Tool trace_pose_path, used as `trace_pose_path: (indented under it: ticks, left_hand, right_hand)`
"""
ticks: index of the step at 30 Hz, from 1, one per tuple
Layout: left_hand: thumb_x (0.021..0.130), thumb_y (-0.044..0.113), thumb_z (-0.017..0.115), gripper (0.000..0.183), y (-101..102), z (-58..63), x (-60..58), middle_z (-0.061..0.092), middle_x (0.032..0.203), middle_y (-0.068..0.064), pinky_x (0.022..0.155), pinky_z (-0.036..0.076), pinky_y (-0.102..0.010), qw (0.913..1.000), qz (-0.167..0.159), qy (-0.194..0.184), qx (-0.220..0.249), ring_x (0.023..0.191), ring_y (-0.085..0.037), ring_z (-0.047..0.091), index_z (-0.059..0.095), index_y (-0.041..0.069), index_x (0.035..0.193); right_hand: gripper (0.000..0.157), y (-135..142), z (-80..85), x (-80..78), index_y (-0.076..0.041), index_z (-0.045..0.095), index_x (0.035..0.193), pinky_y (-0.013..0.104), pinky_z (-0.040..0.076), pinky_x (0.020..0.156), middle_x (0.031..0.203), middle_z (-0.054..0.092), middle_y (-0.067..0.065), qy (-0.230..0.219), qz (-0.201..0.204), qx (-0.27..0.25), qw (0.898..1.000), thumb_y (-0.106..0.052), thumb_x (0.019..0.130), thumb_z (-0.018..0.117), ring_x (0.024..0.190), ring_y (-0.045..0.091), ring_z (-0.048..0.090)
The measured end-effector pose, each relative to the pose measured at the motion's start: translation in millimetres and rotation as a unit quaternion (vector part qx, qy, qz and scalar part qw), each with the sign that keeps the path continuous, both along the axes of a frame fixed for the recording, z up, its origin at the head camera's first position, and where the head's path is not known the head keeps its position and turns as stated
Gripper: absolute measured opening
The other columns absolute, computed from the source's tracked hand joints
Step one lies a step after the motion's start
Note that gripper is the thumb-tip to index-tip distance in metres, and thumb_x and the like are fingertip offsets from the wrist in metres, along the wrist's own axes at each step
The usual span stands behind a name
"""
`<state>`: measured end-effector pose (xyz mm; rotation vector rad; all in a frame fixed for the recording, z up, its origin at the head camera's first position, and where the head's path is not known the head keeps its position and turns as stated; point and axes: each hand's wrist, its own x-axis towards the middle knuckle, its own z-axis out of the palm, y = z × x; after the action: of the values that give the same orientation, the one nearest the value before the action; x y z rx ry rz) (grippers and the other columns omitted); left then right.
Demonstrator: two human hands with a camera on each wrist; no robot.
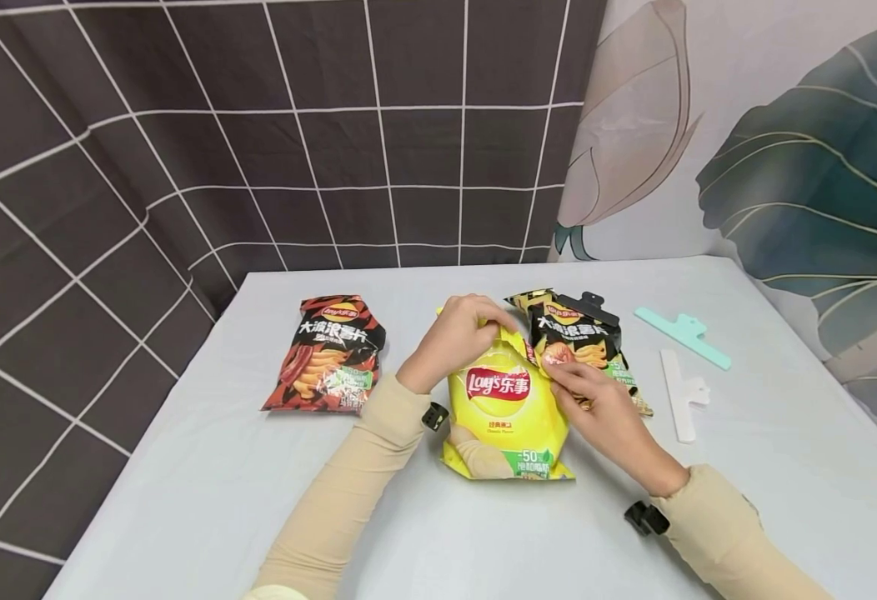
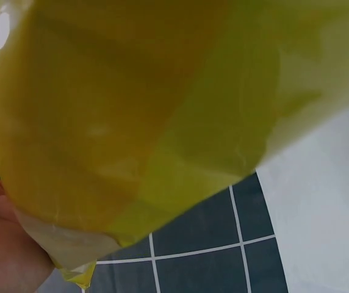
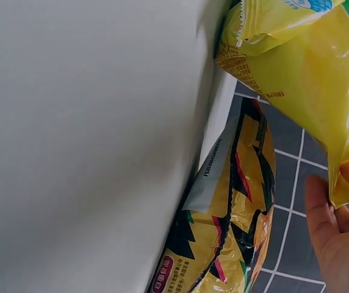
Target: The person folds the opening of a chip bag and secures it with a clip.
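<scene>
Currently, the yellow bag (image 1: 494, 429) is positioned near the middle of the tabletop (image 1: 183, 517), between both hands, with its printed front facing the head view. The left grip (image 1: 453, 343) is closed on the bag's top edge, fingers curled over it. The right grip (image 1: 609, 418) pinches the bag's right upper corner between thumb and fingers. Holding the top at both ends presumably keeps that edge controlled and the bag steady; the lower edge appears to rest on the tabletop. The top seems folded over, but fingers hide part of it; whether the bag is unsealed cannot be determined.

The black bag (image 1: 569, 331) lies just behind and to the right. A black clip (image 1: 588, 309) spans its top, probably to keep the mouth closed. The red bag (image 1: 333, 358) lies to the left, with no clip visible on it. The teal clip (image 1: 680, 335) and white clip (image 1: 679, 398) lie unattached on the right, likely placed for easy reach. All bags are opaque; contents are not visible, though the fronts depict chips.
</scene>
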<state>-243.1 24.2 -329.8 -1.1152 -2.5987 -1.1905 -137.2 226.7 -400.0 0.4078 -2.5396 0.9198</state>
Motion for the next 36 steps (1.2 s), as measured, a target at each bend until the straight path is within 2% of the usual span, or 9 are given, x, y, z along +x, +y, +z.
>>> trace_pose_path:
  ticks: [8, 14, 18, 21, 25, 31, 36]
  left_hand:
    - [0.088, -0.005, 0.054, 0.028, -0.9, -1.5, -1.3, 0.073, 0.099, -0.004, 0.089, 0.050, -0.025, 1.0000, -0.008, -0.001, -0.003, 0.100, -0.015, 0.064, 0.078, 0.009, 0.095]
    - [0.089, -0.001, 0.053, 0.026, -2.1, -1.3, -0.6, 0.072, 0.099, -0.003, 0.095, 0.048, -0.031, 0.9999, -0.005, -0.006, -0.013, 0.100, -0.016, 0.063, 0.077, 0.008, 0.093]
    - [0.087, 0.005, 0.054, 0.023, -2.4, 0.3, 1.2, 0.071, 0.099, -0.001, 0.103, 0.041, -0.036, 0.9996, 0.003, -0.022, -0.020, 0.102, -0.015, 0.061, 0.076, 0.009, 0.093]
    - [0.086, 0.010, 0.058, 0.020, -3.3, 1.8, 3.2, 0.070, 0.100, 0.000, 0.107, 0.037, -0.039, 0.9993, 0.003, -0.033, -0.018, 0.104, -0.016, 0.059, 0.076, 0.009, 0.094]
    - [0.085, 0.012, 0.062, 0.017, -4.0, 1.6, 4.2, 0.070, 0.100, -0.001, 0.104, 0.039, -0.040, 0.9994, -0.006, -0.030, -0.015, 0.102, -0.015, 0.059, 0.076, 0.009, 0.094]
    - [0.085, 0.011, 0.064, 0.018, -4.4, 1.1, 4.2, 0.071, 0.102, -0.002, 0.105, 0.037, -0.040, 0.9992, -0.020, -0.010, -0.032, 0.102, -0.015, 0.059, 0.075, 0.008, 0.099]
    - [0.088, 0.007, 0.063, 0.023, -5.3, 2.0, 5.1, 0.070, 0.109, -0.004, 0.106, 0.038, -0.040, 0.9985, -0.028, -0.016, -0.043, 0.109, -0.018, 0.059, 0.073, 0.007, 0.108]
  right_hand:
    - [0.036, -2.5, 2.2, 2.7, -0.002, 0.062, 0.126, 0.023, 0.048, 0.059, 0.113, 0.066, 0.014, -0.015, -0.001, 0.021, 1.000, -0.006, 0.090, 0.064, 0.089, 0.023, 0.060]
    - [0.029, -2.8, 3.2, 1.0, -0.006, 0.067, 0.120, 0.031, 0.056, 0.073, 0.113, 0.069, 0.014, -0.038, -0.024, -0.030, 0.999, -0.018, 0.095, 0.061, 0.101, 0.031, 0.066]
    - [0.026, -2.2, 3.8, -0.7, -0.008, 0.070, 0.115, 0.021, 0.055, 0.072, 0.109, 0.071, 0.013, -0.058, -0.040, -0.070, 0.995, -0.020, 0.096, 0.059, 0.093, 0.022, 0.067]
    - [0.024, -2.6, 5.3, -1.6, -0.006, 0.072, 0.111, 0.014, 0.052, 0.069, 0.107, 0.072, 0.012, -0.073, -0.051, -0.095, 0.991, -0.020, 0.096, 0.060, 0.087, 0.007, 0.063]
    - [0.022, -3.8, 7.9, -2.3, -0.004, 0.074, 0.106, 0.012, 0.051, 0.069, 0.103, 0.073, 0.013, -0.093, -0.060, -0.133, 0.985, -0.019, 0.093, 0.064, 0.083, -0.009, 0.057]
    - [0.027, -4.5, 9.0, -3.4, -0.003, 0.070, 0.114, 0.012, 0.051, 0.073, 0.103, 0.071, 0.015, -0.135, -0.062, -0.167, 0.975, -0.018, 0.091, 0.067, 0.083, -0.007, 0.057]
    - [0.032, -4.0, 9.6, -4.7, -0.004, 0.067, 0.119, 0.013, 0.050, 0.073, 0.109, 0.069, 0.016, -0.168, -0.070, -0.161, 0.970, -0.020, 0.091, 0.066, 0.085, -0.001, 0.058]
